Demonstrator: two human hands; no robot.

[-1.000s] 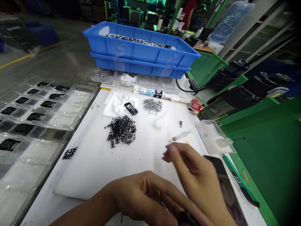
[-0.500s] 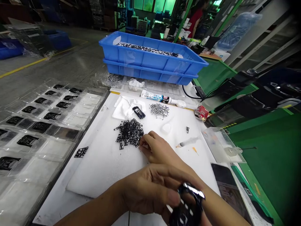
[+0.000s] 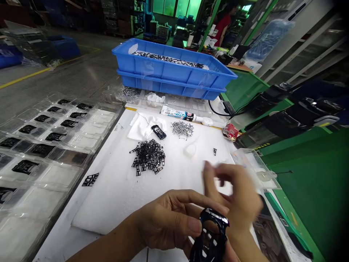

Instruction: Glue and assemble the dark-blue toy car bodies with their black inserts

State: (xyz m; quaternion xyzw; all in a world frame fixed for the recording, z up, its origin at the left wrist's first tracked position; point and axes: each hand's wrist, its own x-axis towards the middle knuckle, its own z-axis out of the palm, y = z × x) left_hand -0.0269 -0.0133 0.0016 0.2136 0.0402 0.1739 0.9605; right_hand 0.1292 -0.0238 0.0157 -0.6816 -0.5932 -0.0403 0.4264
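Observation:
My left hand (image 3: 166, 218) grips a glossy black toy car body shell (image 3: 209, 238) with window openings, held up at the lower right of the white foam mat (image 3: 114, 196). Just behind it, my right hand (image 3: 237, 193) is smeared by motion over the mat's right side, so its fingers and anything in them are unclear. A pile of small black window-frame-like parts (image 3: 148, 154) lies mid-mat. One similar black part (image 3: 215, 151) sits apart on the right. Farther back, a dark toy car body (image 3: 159, 131) rests on a white cloth (image 3: 136, 127), beside a heap of small silvery pieces (image 3: 182, 128).
Clear trays (image 3: 54, 174) with black parts line the left. Stacked blue bins (image 3: 174, 72) stand behind the mat, with a white tube (image 3: 177, 113) before them. A clear box (image 3: 252, 163) and a green-edged tool (image 3: 289, 225) lie right. A person in red is in the background.
My right hand has left the black parts pile and swung right and toward me, over where a syringe lay. My left hand still holds the car body shell, now turned slightly more upright.

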